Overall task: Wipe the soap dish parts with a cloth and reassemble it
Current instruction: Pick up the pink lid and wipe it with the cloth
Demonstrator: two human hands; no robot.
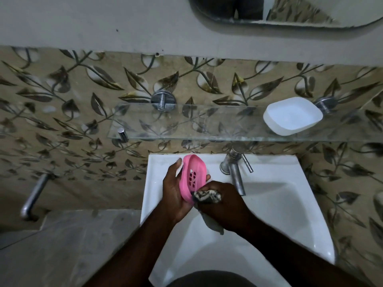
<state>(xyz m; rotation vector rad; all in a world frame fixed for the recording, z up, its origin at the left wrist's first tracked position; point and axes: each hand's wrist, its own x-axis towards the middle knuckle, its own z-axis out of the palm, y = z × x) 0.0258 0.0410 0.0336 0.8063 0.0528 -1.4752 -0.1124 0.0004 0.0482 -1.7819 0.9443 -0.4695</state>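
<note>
My left hand [176, 189] grips the pink soap dish insert [191, 175], a perforated tray held tilted on edge over the back left of the white sink [290, 204]. A small white piece [179, 169] shows between my thumb and the pink tray. My right hand [223, 204] holds a bunched patterned cloth [207, 196] pressed against the tray's lower edge; the cloth's tail hangs below my wrist. The white soap dish base [293, 116] sits apart on the glass shelf [186, 125], at its right end.
A chrome tap [236, 175] stands just right of my hands at the sink's back edge. A metal pipe fitting [34, 195] juts from the wall at left. Patterned leaf tiles cover the wall; a mirror [279, 11] hangs above.
</note>
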